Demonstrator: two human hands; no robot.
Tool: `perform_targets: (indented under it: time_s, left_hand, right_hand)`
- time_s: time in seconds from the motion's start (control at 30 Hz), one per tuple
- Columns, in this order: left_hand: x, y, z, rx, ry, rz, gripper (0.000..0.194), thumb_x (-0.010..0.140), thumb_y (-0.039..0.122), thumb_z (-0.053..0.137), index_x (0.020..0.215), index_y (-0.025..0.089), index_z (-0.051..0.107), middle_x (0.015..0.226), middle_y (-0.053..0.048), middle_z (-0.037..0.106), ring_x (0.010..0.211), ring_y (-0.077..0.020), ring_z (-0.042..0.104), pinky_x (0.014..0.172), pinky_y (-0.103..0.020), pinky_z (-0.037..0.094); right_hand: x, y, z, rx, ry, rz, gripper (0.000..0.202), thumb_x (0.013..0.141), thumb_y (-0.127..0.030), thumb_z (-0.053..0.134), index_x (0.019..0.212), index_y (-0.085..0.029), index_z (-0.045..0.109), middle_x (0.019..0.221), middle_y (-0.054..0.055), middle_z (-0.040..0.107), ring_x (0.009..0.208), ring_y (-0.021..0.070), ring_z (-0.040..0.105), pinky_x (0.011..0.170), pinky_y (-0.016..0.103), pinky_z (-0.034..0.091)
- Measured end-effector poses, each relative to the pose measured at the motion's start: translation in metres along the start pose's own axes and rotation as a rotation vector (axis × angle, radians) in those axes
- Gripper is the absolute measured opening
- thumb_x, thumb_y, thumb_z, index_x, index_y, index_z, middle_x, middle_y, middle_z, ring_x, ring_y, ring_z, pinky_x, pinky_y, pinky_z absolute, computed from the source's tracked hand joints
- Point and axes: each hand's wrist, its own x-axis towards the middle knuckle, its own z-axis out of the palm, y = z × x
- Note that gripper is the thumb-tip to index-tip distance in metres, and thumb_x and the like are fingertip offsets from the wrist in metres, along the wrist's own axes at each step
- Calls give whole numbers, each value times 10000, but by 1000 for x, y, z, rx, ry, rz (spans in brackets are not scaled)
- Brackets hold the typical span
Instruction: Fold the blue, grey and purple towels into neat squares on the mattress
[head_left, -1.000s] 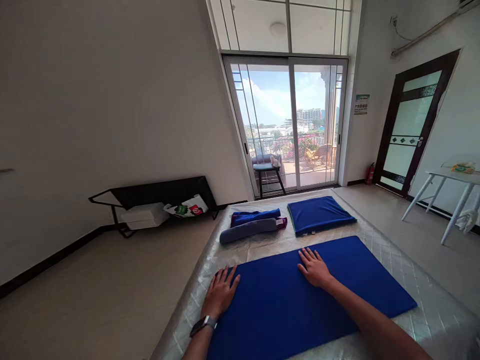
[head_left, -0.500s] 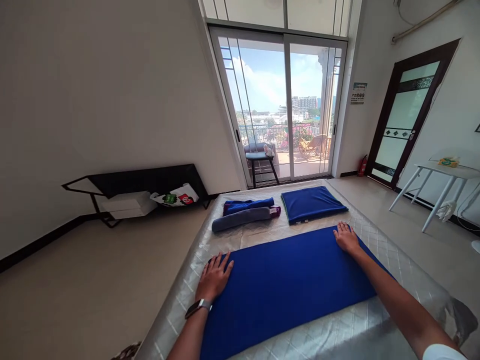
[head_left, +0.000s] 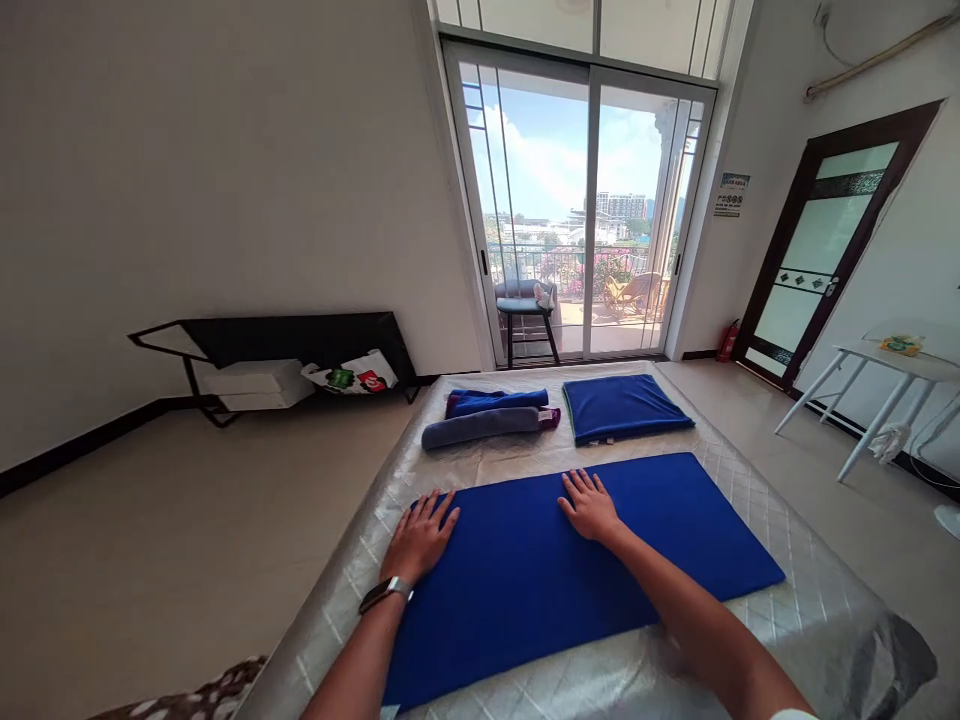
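Observation:
A folded blue cloth [head_left: 540,590] lies flat as a long rectangle on a mattress in a shiny plastic cover [head_left: 802,545]. On the cloth's far left corner rests my left hand [head_left: 420,537], palm down with fingers spread; a watch circles that wrist. My right hand [head_left: 590,505] lies flat near the middle of the cloth's far edge, fingers apart. Neither hand holds anything. Beyond the cloth sit a rolled grey-blue cloth [head_left: 480,428], another folded blue cloth [head_left: 499,402] behind it, and a blue folded cloth with a green edge [head_left: 626,407] to the right.
A black bench-like frame [head_left: 292,345] with white boxes [head_left: 251,383] and a printed bag [head_left: 352,375] stands along the left wall. Sliding glass doors [head_left: 525,200] are ahead, with a dark stool [head_left: 525,310]. A white table [head_left: 900,362] stands at right. Patterned fabric [head_left: 202,700] shows lower left.
My right hand has moved left along the cloth, from its far right corner to near the middle of the far edge. My left hand stays at the left corner. The view has shifted slightly.

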Motion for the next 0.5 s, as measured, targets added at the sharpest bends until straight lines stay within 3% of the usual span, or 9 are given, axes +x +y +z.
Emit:
perform_targets:
  time_s: [0.2, 0.3, 0.4, 0.5]
  left_hand:
    - [-3, 5, -2, -103, 39, -2, 601, 977, 488, 315, 1494, 204, 425, 1574, -125, 389, 1465, -295, 316, 1197, -531, 191]
    - [1, 6, -9, -122, 39, -11, 587, 985, 483, 302, 1478, 198, 447, 1546, -130, 435, 1445, -296, 355, 1181, -533, 236]
    - [8, 7, -26, -142, 62, -17, 563, 1011, 427, 233, 1466, 178, 455, 1507, -135, 488, 1430, -293, 378, 1170, -543, 259]
    - [-2, 11, -45, -156, 104, 12, 557, 1021, 413, 232, 1464, 156, 451, 1514, -125, 479, 1440, -277, 357, 1192, -490, 246]
  right_hand:
    - [-45, 136, -71, -96, 57, 410, 577, 1020, -318, 255, 1529, -65, 350, 1595, 171, 313, 1496, 253, 235, 1212, 417, 180]
    - [-69, 182, -97, -123, 96, 592, 581, 1019, -300, 216, 1524, -47, 352, 1578, 215, 336, 1476, 284, 287, 1196, 476, 227]
    - [-83, 191, -103, -136, 152, 618, 573, 1015, -299, 229, 1535, -87, 342, 1599, 179, 313, 1492, 272, 246, 1206, 483, 208]
    - [-85, 165, -91, -137, 209, 522, 593, 1013, -310, 237, 1551, -69, 294, 1621, 160, 263, 1514, 266, 163, 1223, 472, 157]
